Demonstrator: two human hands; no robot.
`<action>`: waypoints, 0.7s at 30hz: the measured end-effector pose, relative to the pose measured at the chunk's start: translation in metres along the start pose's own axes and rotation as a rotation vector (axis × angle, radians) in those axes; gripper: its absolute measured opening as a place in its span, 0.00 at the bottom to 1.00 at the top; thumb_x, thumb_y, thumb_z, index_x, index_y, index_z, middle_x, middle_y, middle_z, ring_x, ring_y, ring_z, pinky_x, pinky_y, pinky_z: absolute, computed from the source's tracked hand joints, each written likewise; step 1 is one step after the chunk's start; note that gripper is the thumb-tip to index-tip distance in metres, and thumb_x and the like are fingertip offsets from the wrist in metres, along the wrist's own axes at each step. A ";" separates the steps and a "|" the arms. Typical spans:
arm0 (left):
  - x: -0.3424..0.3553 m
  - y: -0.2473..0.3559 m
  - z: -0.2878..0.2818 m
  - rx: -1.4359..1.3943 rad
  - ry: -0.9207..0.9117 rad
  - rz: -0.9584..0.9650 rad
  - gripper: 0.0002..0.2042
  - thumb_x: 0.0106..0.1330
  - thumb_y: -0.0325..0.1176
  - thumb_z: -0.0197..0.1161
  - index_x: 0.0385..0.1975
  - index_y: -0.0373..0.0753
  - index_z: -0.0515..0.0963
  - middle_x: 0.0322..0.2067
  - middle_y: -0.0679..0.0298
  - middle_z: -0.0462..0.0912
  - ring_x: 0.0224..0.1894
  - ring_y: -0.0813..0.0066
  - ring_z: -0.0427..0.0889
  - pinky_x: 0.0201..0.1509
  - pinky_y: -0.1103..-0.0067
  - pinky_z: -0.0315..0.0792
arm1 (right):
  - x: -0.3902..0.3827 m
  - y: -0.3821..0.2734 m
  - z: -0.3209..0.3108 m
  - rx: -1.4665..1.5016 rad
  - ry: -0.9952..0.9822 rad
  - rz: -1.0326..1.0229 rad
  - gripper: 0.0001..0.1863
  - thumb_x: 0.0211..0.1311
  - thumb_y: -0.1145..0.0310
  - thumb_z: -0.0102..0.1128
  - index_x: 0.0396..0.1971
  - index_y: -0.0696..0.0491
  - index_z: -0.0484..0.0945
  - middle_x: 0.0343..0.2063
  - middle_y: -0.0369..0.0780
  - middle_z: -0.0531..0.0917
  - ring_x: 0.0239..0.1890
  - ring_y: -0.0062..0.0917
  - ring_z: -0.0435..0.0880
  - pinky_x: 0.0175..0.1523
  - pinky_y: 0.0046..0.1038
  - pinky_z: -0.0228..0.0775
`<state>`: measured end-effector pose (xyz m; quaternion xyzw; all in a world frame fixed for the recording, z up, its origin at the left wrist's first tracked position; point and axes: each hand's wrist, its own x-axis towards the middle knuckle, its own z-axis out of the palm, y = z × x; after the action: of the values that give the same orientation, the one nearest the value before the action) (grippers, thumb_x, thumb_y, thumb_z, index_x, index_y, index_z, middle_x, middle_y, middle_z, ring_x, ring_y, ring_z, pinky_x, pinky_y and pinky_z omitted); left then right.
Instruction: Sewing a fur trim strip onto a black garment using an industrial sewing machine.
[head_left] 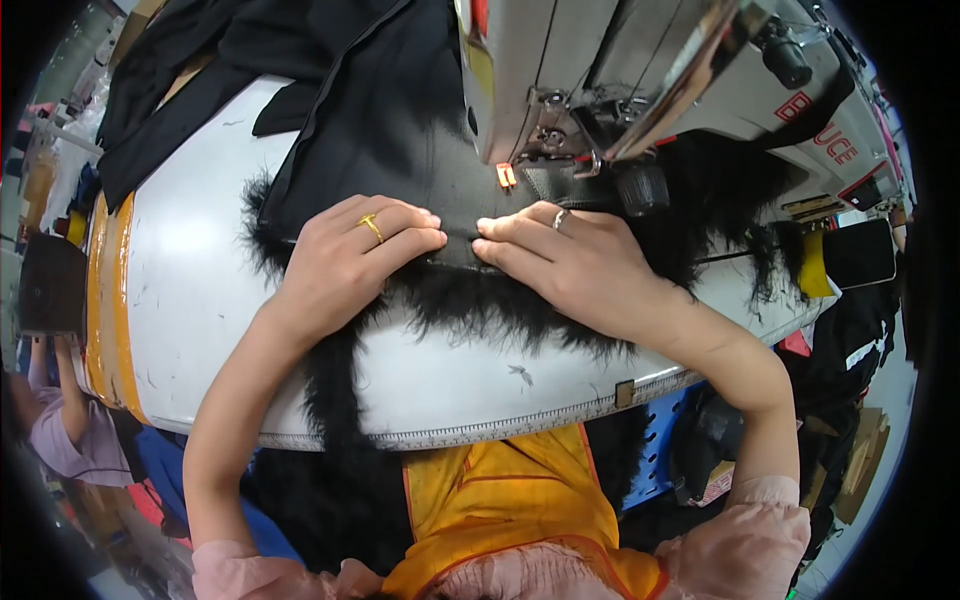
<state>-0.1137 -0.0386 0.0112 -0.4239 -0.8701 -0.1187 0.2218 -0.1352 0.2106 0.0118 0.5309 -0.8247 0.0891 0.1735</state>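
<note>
A black piece with a smooth, leather-like face (400, 165) lies on the white table, its near edge trimmed with long black fur (470, 305). At that edge, my left hand (345, 255), wearing a gold ring, has its fingers together on the material, the thumb beneath and partly hidden. My right hand (580, 265), with a silver ring, grips the same edge a short gap to the right, fingertips pointing inward. Just beyond both hands is the sewing machine (600, 90), with a small orange part (506, 177) by its needle area, over the black material.
More black cloth (270, 40) is heaped at the far left. A measuring tape (480, 432) runs along the table's near edge, and yellow tape (122, 300) covers its left side. A blue perforated crate (655, 445) stands below at right. Another person (85, 430) is at far left.
</note>
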 end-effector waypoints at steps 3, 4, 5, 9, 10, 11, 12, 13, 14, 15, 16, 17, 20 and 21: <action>0.005 0.011 -0.001 0.014 -0.009 -0.058 0.10 0.50 0.27 0.59 0.34 0.38 0.76 0.33 0.66 0.76 0.38 0.72 0.79 0.43 0.76 0.73 | -0.001 -0.001 0.003 0.105 0.017 0.086 0.16 0.51 0.70 0.57 0.43 0.49 0.80 0.41 0.30 0.81 0.41 0.19 0.80 0.40 0.20 0.75; 0.010 0.015 0.000 0.066 -0.008 -0.052 0.10 0.49 0.27 0.59 0.33 0.38 0.76 0.32 0.66 0.75 0.38 0.72 0.78 0.43 0.76 0.72 | -0.001 -0.002 0.005 0.175 0.042 0.148 0.17 0.51 0.70 0.58 0.43 0.49 0.80 0.41 0.30 0.81 0.40 0.20 0.80 0.40 0.21 0.75; 0.013 0.018 0.001 0.125 -0.006 -0.015 0.10 0.49 0.28 0.59 0.33 0.38 0.75 0.31 0.66 0.72 0.38 0.71 0.76 0.45 0.76 0.71 | -0.001 -0.002 0.005 0.176 0.041 0.148 0.17 0.51 0.70 0.58 0.43 0.49 0.80 0.41 0.30 0.81 0.40 0.20 0.80 0.40 0.21 0.75; 0.014 0.006 0.001 0.096 -0.040 0.099 0.09 0.50 0.28 0.59 0.33 0.38 0.75 0.35 0.65 0.75 0.42 0.69 0.78 0.47 0.75 0.73 | -0.001 0.000 0.007 0.204 0.068 0.113 0.18 0.50 0.71 0.58 0.44 0.48 0.81 0.41 0.31 0.82 0.41 0.22 0.81 0.42 0.21 0.76; 0.011 0.000 0.001 0.094 -0.044 0.092 0.09 0.50 0.28 0.59 0.33 0.38 0.75 0.35 0.65 0.75 0.42 0.69 0.78 0.47 0.75 0.73 | 0.000 0.001 0.009 0.228 0.099 0.115 0.18 0.51 0.72 0.59 0.44 0.48 0.81 0.41 0.32 0.82 0.41 0.23 0.81 0.43 0.21 0.76; 0.006 -0.003 0.002 -0.068 -0.060 0.041 0.09 0.51 0.27 0.58 0.33 0.37 0.76 0.37 0.64 0.77 0.44 0.68 0.79 0.47 0.75 0.73 | -0.001 0.001 0.012 0.180 0.129 0.066 0.17 0.51 0.72 0.58 0.44 0.48 0.81 0.42 0.32 0.82 0.42 0.23 0.82 0.44 0.21 0.76; 0.003 -0.006 0.001 -0.230 -0.076 -0.012 0.08 0.52 0.27 0.58 0.33 0.37 0.76 0.40 0.64 0.79 0.46 0.67 0.79 0.47 0.75 0.74 | -0.003 0.003 0.008 0.133 0.095 0.040 0.17 0.52 0.71 0.59 0.45 0.48 0.81 0.41 0.32 0.83 0.41 0.22 0.82 0.43 0.22 0.76; 0.001 -0.010 -0.004 -0.244 -0.115 -0.065 0.08 0.54 0.26 0.57 0.34 0.38 0.77 0.44 0.64 0.81 0.47 0.66 0.80 0.48 0.74 0.75 | 0.000 0.006 0.007 0.082 0.105 0.013 0.17 0.51 0.70 0.60 0.45 0.48 0.81 0.42 0.31 0.83 0.41 0.22 0.82 0.43 0.22 0.76; 0.001 -0.014 -0.007 -0.219 -0.094 -0.057 0.07 0.54 0.26 0.57 0.33 0.38 0.78 0.42 0.65 0.82 0.46 0.67 0.81 0.48 0.76 0.76 | 0.001 0.010 0.005 0.025 0.113 -0.006 0.17 0.51 0.70 0.60 0.45 0.48 0.81 0.42 0.31 0.83 0.41 0.21 0.81 0.43 0.22 0.76; -0.005 -0.012 -0.009 -0.167 -0.087 -0.058 0.07 0.54 0.26 0.58 0.33 0.38 0.78 0.42 0.65 0.82 0.45 0.67 0.82 0.47 0.76 0.76 | 0.004 0.009 0.003 -0.039 0.096 -0.023 0.17 0.51 0.69 0.61 0.44 0.48 0.82 0.42 0.31 0.82 0.41 0.20 0.81 0.42 0.21 0.75; -0.009 -0.009 -0.010 -0.114 -0.078 -0.059 0.07 0.54 0.27 0.58 0.33 0.38 0.78 0.41 0.65 0.83 0.45 0.67 0.82 0.47 0.76 0.76 | 0.001 0.005 0.006 -0.033 0.089 -0.012 0.17 0.51 0.69 0.61 0.44 0.48 0.82 0.42 0.31 0.82 0.41 0.20 0.81 0.42 0.21 0.75; -0.009 -0.007 -0.008 -0.113 -0.076 -0.055 0.07 0.54 0.27 0.58 0.33 0.38 0.78 0.41 0.65 0.83 0.45 0.67 0.82 0.47 0.76 0.76 | 0.000 0.006 0.011 -0.021 0.110 -0.026 0.17 0.51 0.69 0.60 0.43 0.48 0.82 0.41 0.30 0.82 0.41 0.20 0.81 0.42 0.20 0.75; -0.003 -0.004 -0.003 -0.027 -0.034 -0.031 0.07 0.53 0.28 0.59 0.32 0.38 0.78 0.39 0.64 0.83 0.45 0.67 0.83 0.46 0.76 0.77 | -0.003 0.012 0.012 -0.058 0.138 -0.059 0.18 0.50 0.68 0.59 0.44 0.48 0.81 0.41 0.28 0.81 0.41 0.18 0.80 0.42 0.19 0.74; 0.001 -0.004 0.000 0.005 -0.020 0.013 0.08 0.53 0.28 0.59 0.32 0.37 0.78 0.38 0.64 0.82 0.45 0.67 0.82 0.45 0.77 0.77 | -0.004 0.017 0.010 -0.074 0.091 -0.066 0.19 0.50 0.68 0.59 0.45 0.48 0.80 0.42 0.28 0.81 0.41 0.18 0.80 0.42 0.19 0.74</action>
<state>-0.1176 -0.0406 0.0121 -0.4300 -0.8698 -0.1111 0.2150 -0.1508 0.2181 0.0018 0.5463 -0.8008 0.0771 0.2331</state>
